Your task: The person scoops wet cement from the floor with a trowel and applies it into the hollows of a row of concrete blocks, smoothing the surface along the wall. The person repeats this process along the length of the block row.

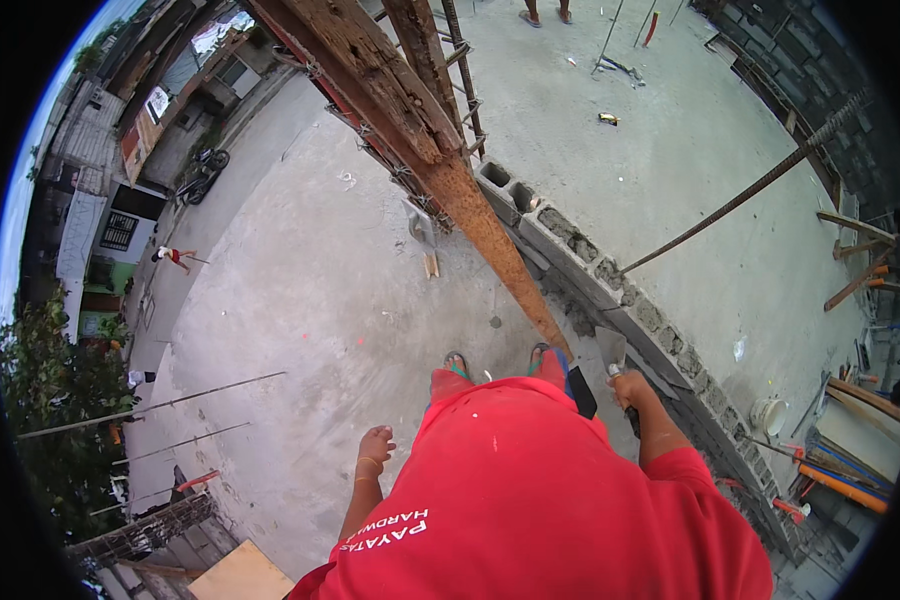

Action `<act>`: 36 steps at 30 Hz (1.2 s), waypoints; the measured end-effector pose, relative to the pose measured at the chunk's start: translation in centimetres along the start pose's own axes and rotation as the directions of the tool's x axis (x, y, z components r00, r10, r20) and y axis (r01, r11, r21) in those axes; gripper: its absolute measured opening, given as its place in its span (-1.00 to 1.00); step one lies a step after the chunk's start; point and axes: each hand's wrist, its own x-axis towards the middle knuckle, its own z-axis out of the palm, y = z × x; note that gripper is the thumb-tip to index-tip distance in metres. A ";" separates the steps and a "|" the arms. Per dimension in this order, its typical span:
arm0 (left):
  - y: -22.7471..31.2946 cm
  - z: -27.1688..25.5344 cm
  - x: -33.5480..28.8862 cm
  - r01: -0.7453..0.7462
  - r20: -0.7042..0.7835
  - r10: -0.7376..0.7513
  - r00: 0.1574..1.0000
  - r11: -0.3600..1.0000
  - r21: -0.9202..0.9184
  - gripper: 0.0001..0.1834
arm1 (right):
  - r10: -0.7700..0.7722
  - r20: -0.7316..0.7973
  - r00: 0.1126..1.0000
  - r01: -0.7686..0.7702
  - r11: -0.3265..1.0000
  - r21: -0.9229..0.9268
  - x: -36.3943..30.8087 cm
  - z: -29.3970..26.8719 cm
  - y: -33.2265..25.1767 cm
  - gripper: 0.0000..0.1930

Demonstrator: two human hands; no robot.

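Note:
My right hand (627, 388) is wrapped round the handle of a trowel (611, 346). Its grey metal blade points away from me, beside a low wall of concrete hollow blocks (660, 330) on my right. On the other side, my left hand (375, 446) hangs in the air over the concrete floor (310, 400). Its fingers are loosely bent and a little apart, with nothing seen in them. In front of me a long rusty-brown wooden beam (490, 235) slants from the top of the view down toward my feet.
Steel bars, including a long rebar (740, 215), stick up beyond the wall. A white bucket (768, 415) and stacked boards (860, 450) are at right. Thin rods (170, 400) jut in at left. Another person (175, 257) is far left; someone's feet (545, 15) show at top.

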 end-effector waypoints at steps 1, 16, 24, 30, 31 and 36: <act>-0.4 -1.0 1.0 0.027 0.016 -0.027 0.999 0.999 0.018 -0.61 | 0.038 0.030 0.999 -0.037 0.998 -0.053 -0.7 0.5 2.5 -0.68; 6.6 -10.9 15.2 -0.135 0.066 0.136 0.988 0.991 -0.025 -0.59 | -0.110 -0.331 0.937 0.035 0.974 -0.223 -5.5 9.7 16.0 -0.52; 7.5 -7.6 16.0 -0.192 0.112 0.206 0.972 0.973 -0.126 -0.60 | -0.197 -0.110 0.974 0.173 0.964 -0.200 -14.8 7.3 4.7 -0.61; 1.5 -7.5 15.1 -0.029 0.139 0.039 0.990 0.997 -0.072 -0.59 | -0.223 -0.079 0.972 0.234 0.956 0.178 -15.9 4.2 -5.6 -0.65; 0.5 -7.6 14.8 0.016 0.114 -0.008 0.993 0.998 -0.069 -0.59 | -0.270 -0.042 0.962 0.274 0.946 0.176 -15.7 3.4 -7.0 -0.63; -3.6 -7.7 10.4 0.065 0.021 -0.062 0.998 0.979 -0.195 -0.48 | -0.438 0.043 0.898 0.436 0.872 -0.221 -9.7 1.8 -13.5 -0.62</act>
